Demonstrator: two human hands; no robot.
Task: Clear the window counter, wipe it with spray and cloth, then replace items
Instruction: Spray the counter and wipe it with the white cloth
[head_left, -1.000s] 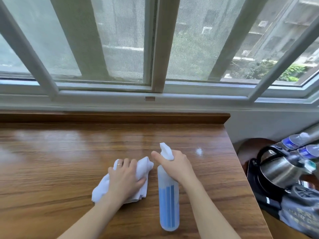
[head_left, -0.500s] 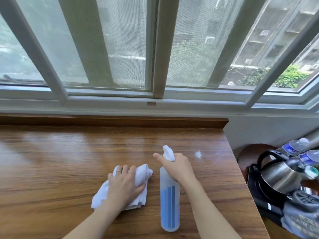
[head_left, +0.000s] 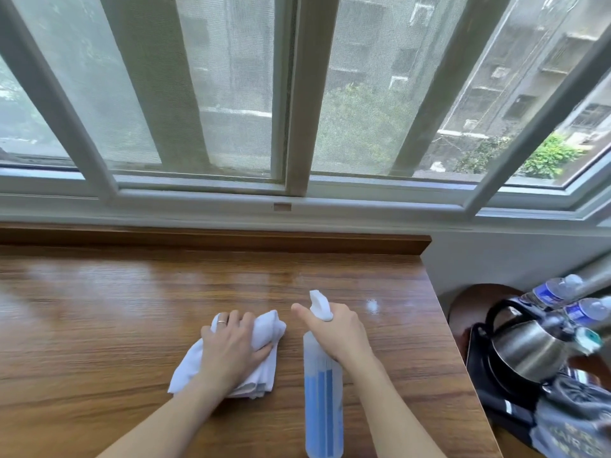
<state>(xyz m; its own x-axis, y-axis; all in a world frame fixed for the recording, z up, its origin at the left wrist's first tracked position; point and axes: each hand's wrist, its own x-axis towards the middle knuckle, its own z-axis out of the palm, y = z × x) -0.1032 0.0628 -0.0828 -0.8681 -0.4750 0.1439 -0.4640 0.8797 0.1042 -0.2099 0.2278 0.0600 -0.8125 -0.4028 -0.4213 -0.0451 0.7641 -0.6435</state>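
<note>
A wooden window counter [head_left: 99,325] runs below the window. My left hand [head_left: 231,348] lies on a bunched white cloth [head_left: 264,328] on the counter, fingers curled over its folds. My right hand [head_left: 337,332] grips the neck of a clear spray bottle [head_left: 322,408] holding blue liquid. The bottle's white nozzle [head_left: 319,304] points toward the window and its base reaches the lower edge of the view. A small wet spot [head_left: 372,306] shines on the wood right of the nozzle.
The counter's right edge [head_left: 456,342] drops off to a lower round table with a steel kettle [head_left: 529,348] on a dark base, two water bottles [head_left: 549,292] and a dark bag [head_left: 572,421]. A raised wooden lip [head_left: 215,241] and the window frame [head_left: 297,193] bound the back.
Both hands stay where they were on the cloth and bottle. The view has tilted up a little, so more of the window shows.
</note>
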